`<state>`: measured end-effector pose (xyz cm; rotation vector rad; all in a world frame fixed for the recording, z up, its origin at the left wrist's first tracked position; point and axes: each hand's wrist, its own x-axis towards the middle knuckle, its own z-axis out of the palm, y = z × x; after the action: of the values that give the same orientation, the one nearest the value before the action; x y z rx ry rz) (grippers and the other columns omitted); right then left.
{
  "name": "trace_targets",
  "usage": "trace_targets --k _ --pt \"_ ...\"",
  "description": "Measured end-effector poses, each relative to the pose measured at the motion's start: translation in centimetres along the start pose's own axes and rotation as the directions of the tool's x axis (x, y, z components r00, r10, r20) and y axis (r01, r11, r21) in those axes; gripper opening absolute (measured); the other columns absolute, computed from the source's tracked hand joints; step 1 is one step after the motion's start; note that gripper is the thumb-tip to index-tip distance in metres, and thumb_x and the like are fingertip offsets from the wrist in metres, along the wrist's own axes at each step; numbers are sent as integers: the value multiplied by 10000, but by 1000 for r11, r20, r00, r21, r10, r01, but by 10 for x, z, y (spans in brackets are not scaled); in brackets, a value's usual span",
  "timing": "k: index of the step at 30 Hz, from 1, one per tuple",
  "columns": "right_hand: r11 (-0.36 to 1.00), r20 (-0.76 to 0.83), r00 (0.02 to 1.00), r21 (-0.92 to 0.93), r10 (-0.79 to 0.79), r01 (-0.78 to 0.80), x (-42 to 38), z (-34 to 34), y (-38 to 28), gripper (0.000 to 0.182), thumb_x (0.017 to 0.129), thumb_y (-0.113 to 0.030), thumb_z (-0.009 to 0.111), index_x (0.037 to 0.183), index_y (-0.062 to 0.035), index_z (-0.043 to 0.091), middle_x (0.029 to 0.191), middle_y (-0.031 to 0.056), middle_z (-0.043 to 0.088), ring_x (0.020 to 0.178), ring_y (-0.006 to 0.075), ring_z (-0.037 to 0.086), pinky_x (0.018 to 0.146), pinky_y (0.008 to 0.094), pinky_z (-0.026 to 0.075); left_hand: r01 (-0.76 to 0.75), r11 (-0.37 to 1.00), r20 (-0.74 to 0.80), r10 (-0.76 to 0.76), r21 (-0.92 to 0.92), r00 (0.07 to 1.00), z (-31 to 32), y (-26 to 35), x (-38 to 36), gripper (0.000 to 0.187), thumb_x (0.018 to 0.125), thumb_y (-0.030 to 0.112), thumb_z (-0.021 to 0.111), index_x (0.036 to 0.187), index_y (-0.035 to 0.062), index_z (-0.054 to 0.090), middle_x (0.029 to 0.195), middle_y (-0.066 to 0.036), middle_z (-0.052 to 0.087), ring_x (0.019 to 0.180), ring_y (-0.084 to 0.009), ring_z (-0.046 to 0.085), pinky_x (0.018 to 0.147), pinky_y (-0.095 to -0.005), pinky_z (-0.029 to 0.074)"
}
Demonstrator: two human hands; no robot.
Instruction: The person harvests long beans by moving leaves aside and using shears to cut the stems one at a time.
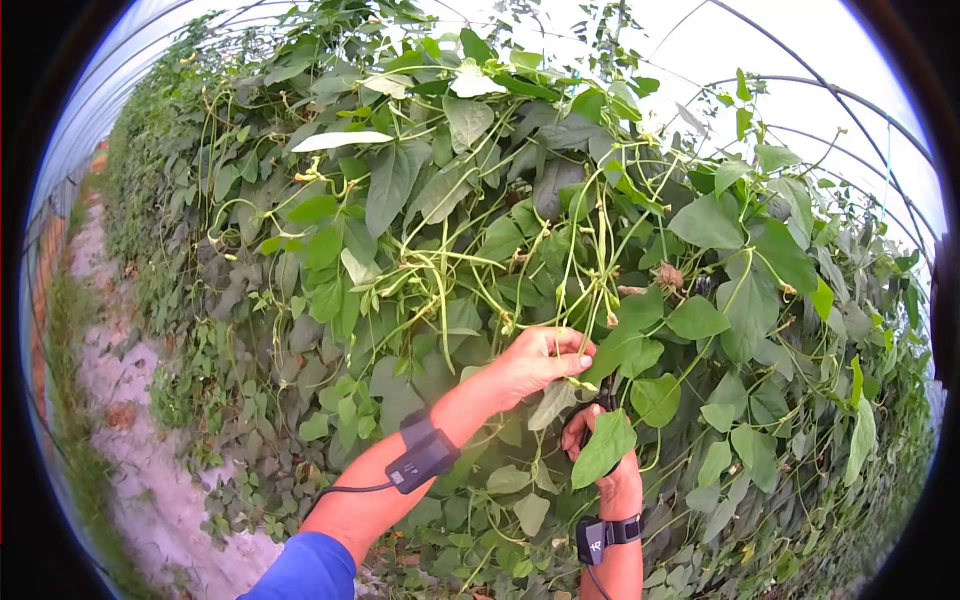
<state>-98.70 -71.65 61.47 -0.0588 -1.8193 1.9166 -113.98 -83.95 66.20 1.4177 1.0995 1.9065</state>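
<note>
My left hand [545, 362] reaches in from the lower left, thumb and fingers pinched on a thin green vine stem [566, 376] with small buds. Just below and to its right is my right hand [578, 430], its fingers curled around a dark tool [606, 392] that rises among the leaves. Most of that tool is hidden, and I cannot tell its kind. A broad green leaf [606, 450] covers part of the right hand and wrist. Long slender bean pods [443, 290] hang to the upper left of my left hand, and more thin stems [601, 235] dangle directly above it.
A dense wall of climbing bean foliage [400, 190] fills the view. To the left, a path with pale ground cover [150, 450] runs along the row. Curved hoops [830, 85] carry a translucent cover overhead. Strapped devices [422, 460] with cables sit on both forearms.
</note>
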Motion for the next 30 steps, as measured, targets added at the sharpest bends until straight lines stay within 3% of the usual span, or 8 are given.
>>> trace_targets --k 4,6,10,14,19,24,28,30 --pt "994 -70 994 60 -82 86 -1 -11 12 379 933 -319 573 749 12 593 619 117 603 493 169 553 444 246 429 -94 993 -7 94 -73 996 -15 14 -19 167 883 155 624 986 24 626 884 -17 626 819 -94 584 755 -243 465" --pt "985 -98 985 85 -139 148 -3 -12 15 384 948 -317 549 730 -2 566 604 114 588 476 180 533 460 270 439 22 983 18 -19 -184 1000 -27 22 -33 180 885 181 622 968 22 618 868 -57 646 771 -140 636 684 -266 519" --pt "987 -128 984 90 -120 133 -4 -8 19 403 962 -350 519 712 -34 523 578 96 551 470 176 491 560 318 467 50 998 -24 -51 -38 998 -39 53 -68 260 874 217 648 1018 11 584 875 -78 661 661 -115 636 513 -203 469" --pt "980 -31 998 188 -52 57 -5 -1 41 395 946 -370 545 740 -32 533 597 105 563 492 185 512 517 302 445 156 986 -25 -154 66 988 -59 59 -109 332 854 242 678 1053 4 561 832 -94 670 588 -90 624 419 -161 389" --pt "988 53 998 152 -27 19 -10 28 58 379 936 -358 565 760 -24 538 610 114 571 510 187 532 480 284 420 143 989 -99 -138 45 985 -85 50 -157 306 863 220 673 1042 -7 572 733 -57 637 619 -141 641 547 -253 497" --pt "998 109 992 16 -65 64 -14 58 64 385 940 -350 554 757 -11 547 619 119 580 505 165 534 470 266 414 160 981 -133 -144 113 981 -103 39 -201 257 871 185 667 1016 -9 581 716 -39 636 633 -129 632 612 -261 497" --pt "997 222 974 -73 38 -23 -16 71 79 420 926 -362 559 738 13 575 637 121 606 496 158 537 479 268 426 246 928 -146 -212 279 966 -110 36 -234 242 853 184 691 988 2 603 766 -33 638 637 -113 611 673 -251 466" --pt "989 311 949 -147 59 -14 -17 80 83 415 922 -353 568 739 19 586 642 118 607 509 156 544 489 274 430 107 932 -281 -6 347 960 -114 19 -249 233 843 188 705 947 0 617 732 -17 621 619 -100 588 659 -245 461"
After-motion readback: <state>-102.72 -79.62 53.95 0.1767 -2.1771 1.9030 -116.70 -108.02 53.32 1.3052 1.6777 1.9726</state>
